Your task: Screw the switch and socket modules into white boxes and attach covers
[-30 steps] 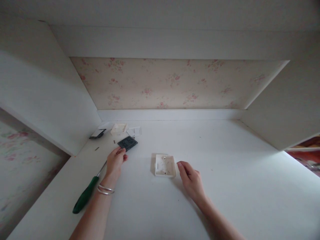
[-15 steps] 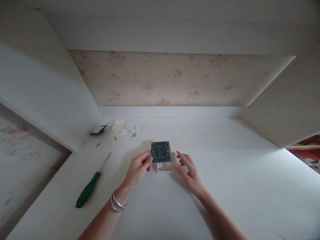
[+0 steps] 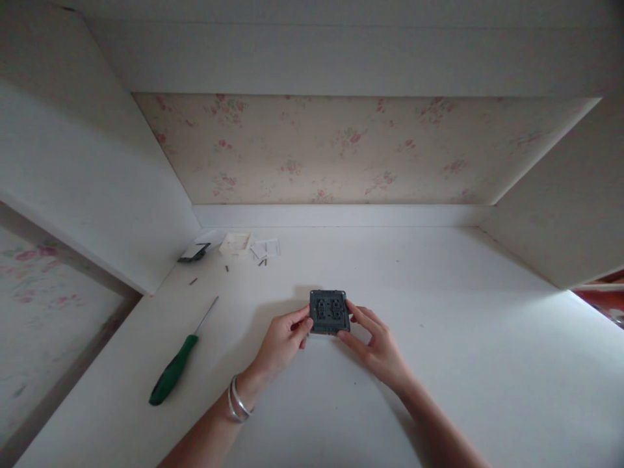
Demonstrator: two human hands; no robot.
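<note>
A dark grey, square wall switch module (image 3: 329,312) lies over a white mounting box (image 3: 324,335), which it hides except for a thin strip at the near side. Whether the module rests on the box or is just above it, I cannot tell. My left hand (image 3: 283,336) pinches the module's left edge between thumb and fingers, with silver bangles at the wrist. On the opposite edge, the thumb and fingers of my right hand (image 3: 372,341) close on the right side and near right corner.
To the left lies a green-handled screwdriver (image 3: 173,372). Toward the back left are a second white box (image 3: 236,244), white frames (image 3: 266,249), a dark part (image 3: 195,253) and several small screws (image 3: 194,281). White panels and a papered wall (image 3: 341,153) enclose the tabletop.
The module has shifted right and toward me, covering most of the box. My right hand has gone from beside the box to gripping the module's right edge.
</note>
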